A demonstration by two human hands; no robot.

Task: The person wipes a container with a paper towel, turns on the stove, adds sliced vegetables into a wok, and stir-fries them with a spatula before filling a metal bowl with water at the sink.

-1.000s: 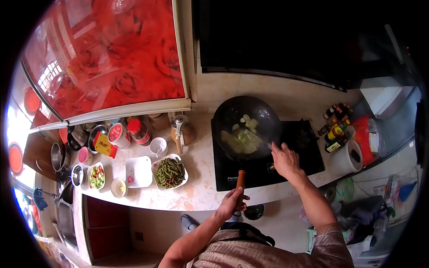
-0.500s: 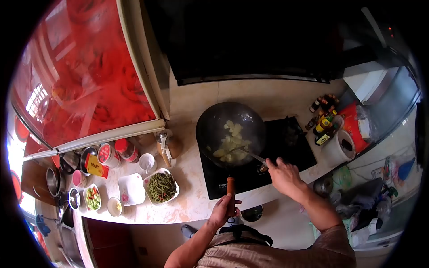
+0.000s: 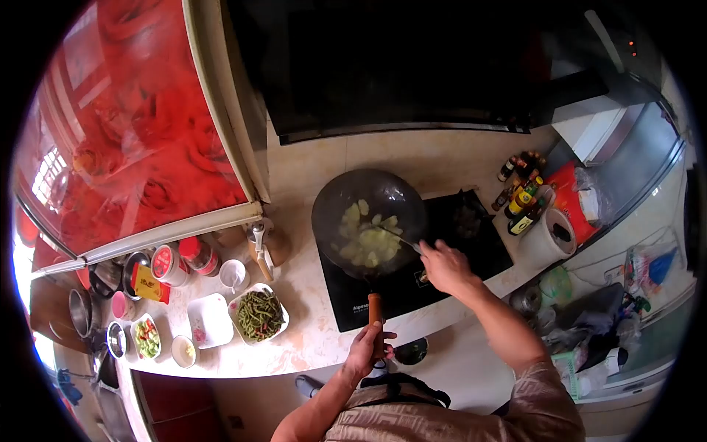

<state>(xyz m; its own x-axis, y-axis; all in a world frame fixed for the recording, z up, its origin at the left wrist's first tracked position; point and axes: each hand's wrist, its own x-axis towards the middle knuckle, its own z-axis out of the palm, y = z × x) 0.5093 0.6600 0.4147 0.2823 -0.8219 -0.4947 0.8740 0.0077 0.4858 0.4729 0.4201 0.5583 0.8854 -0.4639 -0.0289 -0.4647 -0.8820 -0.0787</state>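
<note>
A dark wok [image 3: 331, 202] sits on the left side of the black cooktop [image 3: 346, 309]. Pale yellow sliced pieces, perhaps potato [image 3: 368, 247], lie in its middle. My left hand [image 3: 362, 350] is wrapped round the wok's brown wooden handle [image 3: 375, 308], which points toward me. In my right hand [image 3: 445, 267] is a metal spatula [image 3: 407, 241]; its shaft slants down leftward into the wok, and its head is partly hidden among the slices.
Left of the cooktop stand a dish of cooked green beans [image 3: 259, 315], a white dish [image 3: 210, 324], a dish of chopped vegetables [image 3: 147, 337] and a small bowl [image 3: 184, 351]. Sauce bottles [image 3: 524, 214] and a white canister [image 3: 549, 239] stand at right. A range hood [image 3: 405, 81] hangs above.
The spatula head has shifted up and slightly left in the wok, and the slices lie rearranged. My left hand keeps its hold on the handle. The whole view has shifted slightly.
</note>
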